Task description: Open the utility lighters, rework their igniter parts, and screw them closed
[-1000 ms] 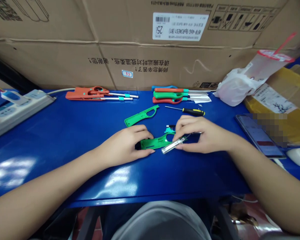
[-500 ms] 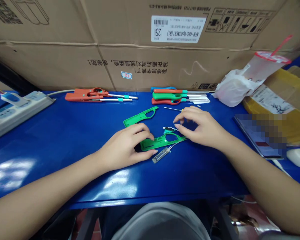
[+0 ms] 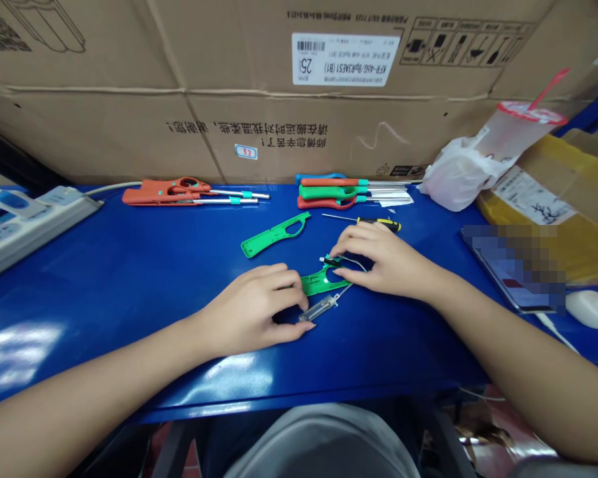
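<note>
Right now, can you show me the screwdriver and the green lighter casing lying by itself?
Screwdriver point(image 3: 385, 225): head view, on its yellow and black handle.
Green lighter casing point(image 3: 252, 248): head view, on its lower left end.

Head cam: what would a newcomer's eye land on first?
The glossy blue workbench fills the middle of the view, with two bare hands at its centre: the left hand and right hand sit over a green plastic lighter shell. Farther back, orange lighter shells lie near the far edge, before a large cardboard carton.

left hand point(image 3: 249, 312), right hand point(image 3: 383, 262) bare, nails short; forearms point(image 3: 94, 375) bare; grey garment point(image 3: 319, 441) over lap, dark cloth point(image 3: 239, 435) beside.
</note>
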